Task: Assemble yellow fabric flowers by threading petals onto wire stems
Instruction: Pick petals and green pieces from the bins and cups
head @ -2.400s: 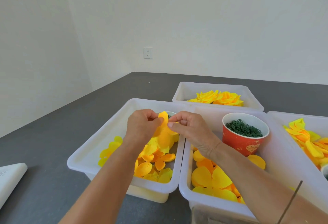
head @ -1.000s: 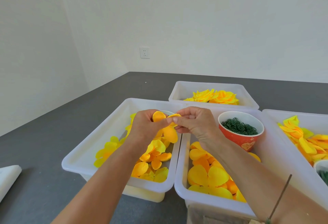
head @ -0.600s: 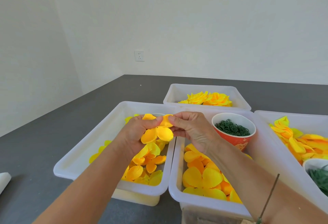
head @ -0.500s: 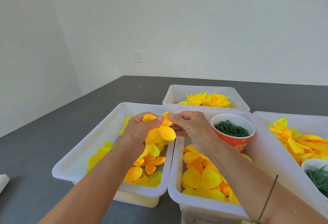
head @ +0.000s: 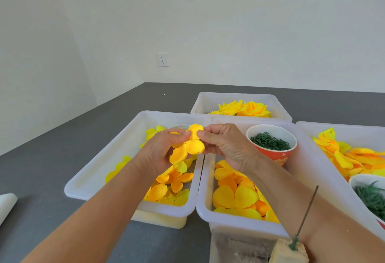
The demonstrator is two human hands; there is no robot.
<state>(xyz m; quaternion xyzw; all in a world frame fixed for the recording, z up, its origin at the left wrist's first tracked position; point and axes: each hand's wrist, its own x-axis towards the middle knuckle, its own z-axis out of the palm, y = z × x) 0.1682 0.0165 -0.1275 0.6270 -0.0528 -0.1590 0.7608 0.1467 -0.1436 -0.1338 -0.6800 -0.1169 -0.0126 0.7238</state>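
Note:
Both hands hold a yellow-orange fabric petal piece (head: 188,148) above the seam between two white bins. My left hand (head: 160,154) grips it from the left, thumb on top. My right hand (head: 225,145) pinches its upper lobe between thumb and forefinger. Loose yellow petals fill the left bin (head: 100,171) and the middle bin (head: 210,214) below. A thin wire stem (head: 307,212) stands upright in a block (head: 289,252) at the lower right, partly in front of my right forearm.
A red paper cup (head: 273,154) of green rings sits in the middle bin. The far bin (head: 208,104) holds finished yellow flowers. A right bin (head: 312,137) holds larger petals and a white bowl (head: 362,179) of green parts. A white object (head: 6,204) lies at left.
The hands have turned and worked the petal piece between the fingers, holding it a little lower; a lobe now hangs toward me. The camera view shifted slightly.

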